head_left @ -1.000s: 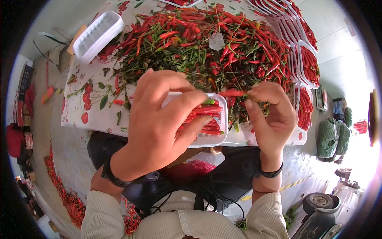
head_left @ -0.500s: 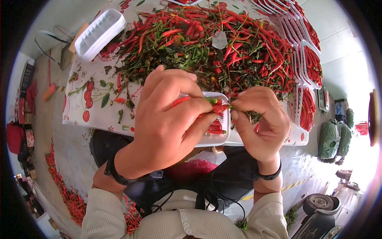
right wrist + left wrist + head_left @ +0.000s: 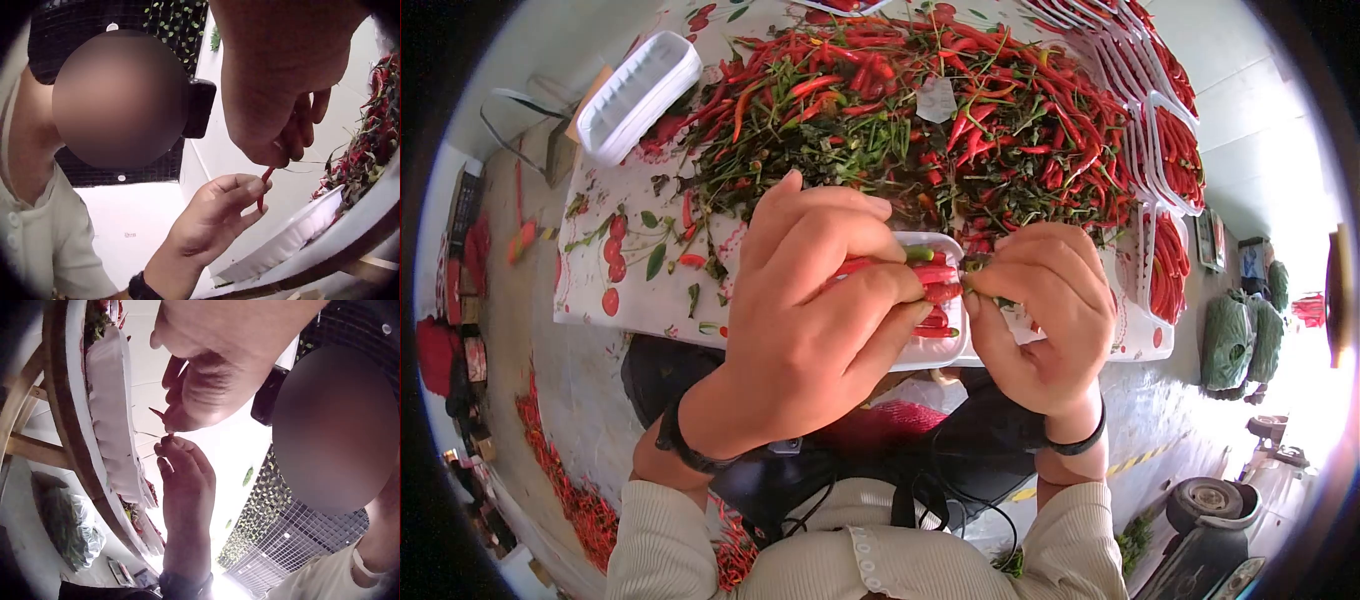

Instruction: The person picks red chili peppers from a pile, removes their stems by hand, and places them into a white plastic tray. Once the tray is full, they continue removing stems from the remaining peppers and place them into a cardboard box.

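Note:
Over a white tray [image 3: 916, 357] at the table's front edge, my left hand [image 3: 800, 310] pinches a red chili pepper [image 3: 943, 293] between thumb and fingers. My right hand [image 3: 1045, 310] meets it from the right, thumb and fingertips pinching the pepper's stem end. Several red chilies [image 3: 937, 274] lie side by side in the tray, partly hidden under the left hand. In the right wrist view the held chili [image 3: 264, 194] shows between the two hands, above the tray [image 3: 281, 250]. The left wrist view also shows the fingertips of both hands nearly together.
A large heap of red chilies with green stems and leaves [image 3: 850, 130] covers the table behind the tray. Nested white trays [image 3: 640, 95] stand at the back left. Chili-filled trays [image 3: 1175, 155] line the right side. More chilies [image 3: 565, 490] lie on the floor at left.
My right hand has moved left from beside the tray, bringing the red chili to the left hand's fingertips. The left hand has stayed over the tray and now pinches that chili.

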Available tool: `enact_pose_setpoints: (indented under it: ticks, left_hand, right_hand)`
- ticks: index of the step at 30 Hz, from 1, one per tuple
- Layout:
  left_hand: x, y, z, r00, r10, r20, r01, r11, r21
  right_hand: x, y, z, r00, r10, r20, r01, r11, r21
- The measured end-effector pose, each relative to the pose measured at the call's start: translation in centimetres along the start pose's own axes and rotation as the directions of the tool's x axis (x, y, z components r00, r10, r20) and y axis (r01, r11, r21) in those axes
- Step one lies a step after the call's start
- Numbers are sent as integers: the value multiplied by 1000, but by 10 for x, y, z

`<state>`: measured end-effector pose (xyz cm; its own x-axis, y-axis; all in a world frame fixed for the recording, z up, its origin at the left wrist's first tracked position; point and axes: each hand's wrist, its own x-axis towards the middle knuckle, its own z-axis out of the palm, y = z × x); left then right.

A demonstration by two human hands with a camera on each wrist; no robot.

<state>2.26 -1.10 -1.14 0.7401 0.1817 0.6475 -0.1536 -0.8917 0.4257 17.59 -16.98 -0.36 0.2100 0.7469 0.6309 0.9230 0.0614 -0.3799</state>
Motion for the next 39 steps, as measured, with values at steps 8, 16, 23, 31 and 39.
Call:
enact_pose_setpoints:
  ticks: [8,16,23,31,39]
  left_hand:
    - [2,3,-7,999,8,50,-1,991,-137]
    - [-2,-15,-16,988,-155,-20,153,986,-69]
    - [-10,-9,-32,995,-93,16,94,992,-85]
    - [-12,6,-38,921,156,357,-59,962,-267]
    - [-18,8,-32,842,128,523,-27,980,-197]
  right_hand:
    - [5,12,-14,991,42,131,-99,874,475]
    - [-7,37,-35,953,248,-175,-41,677,734]
    - [-5,42,-30,822,366,-436,-482,854,-194]
    - [-2,38,-20,941,215,-262,-319,822,-472]
    - [-2,33,-23,951,284,-119,-305,815,-493]
